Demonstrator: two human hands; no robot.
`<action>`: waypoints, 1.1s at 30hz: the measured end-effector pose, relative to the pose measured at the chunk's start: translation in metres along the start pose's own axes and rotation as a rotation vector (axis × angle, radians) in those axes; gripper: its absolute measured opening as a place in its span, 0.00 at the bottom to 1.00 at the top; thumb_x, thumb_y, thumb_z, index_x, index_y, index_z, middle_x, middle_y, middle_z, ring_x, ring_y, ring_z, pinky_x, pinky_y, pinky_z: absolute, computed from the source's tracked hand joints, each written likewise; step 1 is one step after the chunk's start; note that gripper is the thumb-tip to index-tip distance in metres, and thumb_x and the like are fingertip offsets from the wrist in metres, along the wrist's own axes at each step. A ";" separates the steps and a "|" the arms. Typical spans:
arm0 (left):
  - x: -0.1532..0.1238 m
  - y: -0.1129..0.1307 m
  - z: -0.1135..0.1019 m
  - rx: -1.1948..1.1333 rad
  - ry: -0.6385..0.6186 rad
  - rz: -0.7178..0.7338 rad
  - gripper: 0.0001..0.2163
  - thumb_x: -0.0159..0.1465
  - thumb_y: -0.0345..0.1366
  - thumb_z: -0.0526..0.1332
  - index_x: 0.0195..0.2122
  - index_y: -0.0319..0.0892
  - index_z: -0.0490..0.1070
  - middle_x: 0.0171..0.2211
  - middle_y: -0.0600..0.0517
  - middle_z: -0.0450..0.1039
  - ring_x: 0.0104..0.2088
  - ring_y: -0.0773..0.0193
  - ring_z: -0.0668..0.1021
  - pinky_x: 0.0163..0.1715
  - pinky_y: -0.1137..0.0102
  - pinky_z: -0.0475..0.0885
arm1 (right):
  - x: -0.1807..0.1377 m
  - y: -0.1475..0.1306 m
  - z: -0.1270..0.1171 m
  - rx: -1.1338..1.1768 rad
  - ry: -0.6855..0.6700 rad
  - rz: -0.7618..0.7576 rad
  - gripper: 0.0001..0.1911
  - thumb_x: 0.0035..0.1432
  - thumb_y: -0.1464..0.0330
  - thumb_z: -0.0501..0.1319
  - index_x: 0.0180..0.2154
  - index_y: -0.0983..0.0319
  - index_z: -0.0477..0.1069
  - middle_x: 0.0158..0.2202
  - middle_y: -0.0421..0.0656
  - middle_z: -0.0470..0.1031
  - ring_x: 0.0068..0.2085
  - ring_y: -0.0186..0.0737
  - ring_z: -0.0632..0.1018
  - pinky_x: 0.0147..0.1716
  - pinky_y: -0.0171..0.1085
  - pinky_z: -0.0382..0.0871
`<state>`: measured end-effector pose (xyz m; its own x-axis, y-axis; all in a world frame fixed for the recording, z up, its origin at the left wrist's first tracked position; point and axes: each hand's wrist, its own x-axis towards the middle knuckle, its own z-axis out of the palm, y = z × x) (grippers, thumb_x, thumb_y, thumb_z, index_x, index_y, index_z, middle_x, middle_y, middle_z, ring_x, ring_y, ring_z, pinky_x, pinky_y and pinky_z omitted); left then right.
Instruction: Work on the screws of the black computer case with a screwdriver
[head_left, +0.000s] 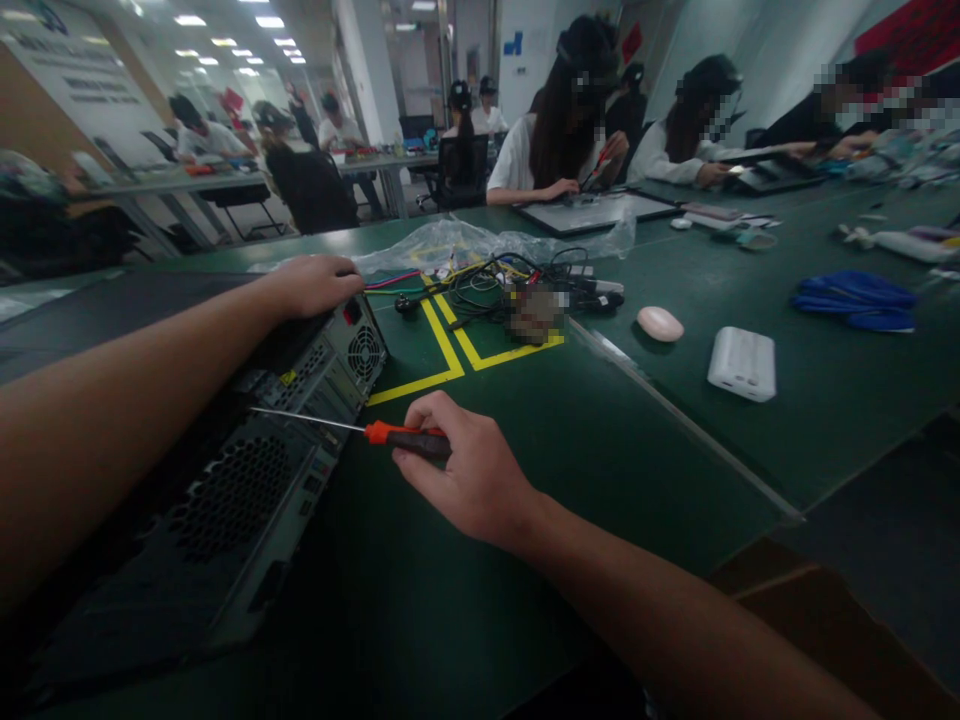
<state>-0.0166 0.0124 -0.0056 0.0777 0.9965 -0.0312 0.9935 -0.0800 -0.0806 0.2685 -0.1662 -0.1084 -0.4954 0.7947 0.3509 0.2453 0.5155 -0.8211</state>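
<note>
A desktop computer case (292, 500) stands at the left, its rear panel with vent holes and ports facing me. On its top, near the far rear corner, rests my left hand (311, 283), palm down, with the fingers reaching the edge; the forearm covers part of the case. My right hand (469, 465) is closed around the dark handle of a screwdriver (379, 432) with an orange collar. The screwdriver's thin shaft points left, and its tip appears at the rear panel, above the large honeycomb vent. Whether the tip touches a screw is too small to tell.
Beyond the case lie a bundle of black cables (487, 285) and clear plastic wrap (480, 240). Farther right on the green table (600, 450) are a pink oval object (660, 323), a white box-shaped device (742, 363) and blue straps (855, 300). Co-workers sit across the table.
</note>
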 end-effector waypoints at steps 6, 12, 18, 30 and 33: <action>-0.001 0.002 0.000 -0.007 0.003 -0.006 0.39 0.75 0.51 0.42 0.70 0.29 0.80 0.66 0.28 0.82 0.68 0.34 0.82 0.71 0.47 0.74 | 0.000 0.001 0.001 0.016 0.002 0.000 0.08 0.71 0.63 0.68 0.46 0.54 0.71 0.39 0.38 0.80 0.36 0.40 0.77 0.41 0.41 0.66; -0.005 0.006 -0.002 -0.006 0.006 -0.002 0.39 0.75 0.50 0.42 0.70 0.28 0.80 0.66 0.28 0.82 0.67 0.33 0.82 0.70 0.48 0.74 | 0.000 0.000 0.001 0.016 0.012 0.001 0.08 0.70 0.63 0.68 0.46 0.54 0.71 0.39 0.37 0.80 0.35 0.40 0.76 0.41 0.41 0.66; -0.006 0.007 -0.002 0.000 0.014 -0.009 0.39 0.75 0.50 0.42 0.70 0.29 0.79 0.65 0.29 0.82 0.66 0.35 0.83 0.70 0.50 0.75 | 0.000 -0.001 0.000 0.021 -0.002 0.022 0.08 0.70 0.62 0.69 0.46 0.54 0.71 0.39 0.37 0.80 0.36 0.40 0.76 0.41 0.40 0.66; 0.008 -0.010 0.009 0.004 0.045 0.005 0.38 0.77 0.54 0.43 0.69 0.35 0.82 0.66 0.34 0.84 0.65 0.40 0.84 0.69 0.54 0.75 | 0.000 -0.004 -0.003 0.020 -0.012 0.027 0.09 0.70 0.61 0.69 0.46 0.53 0.72 0.39 0.38 0.81 0.37 0.42 0.78 0.41 0.41 0.67; 0.015 -0.016 0.016 -0.017 0.077 0.004 0.37 0.76 0.54 0.45 0.67 0.35 0.83 0.64 0.32 0.85 0.64 0.38 0.84 0.68 0.51 0.76 | 0.000 -0.003 -0.002 0.032 -0.008 0.018 0.09 0.70 0.60 0.69 0.46 0.54 0.72 0.39 0.38 0.81 0.36 0.41 0.78 0.40 0.41 0.67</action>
<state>-0.0330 0.0277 -0.0205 0.0869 0.9952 0.0457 0.9944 -0.0839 -0.0639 0.2697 -0.1671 -0.1051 -0.4981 0.8008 0.3325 0.2273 0.4906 -0.8412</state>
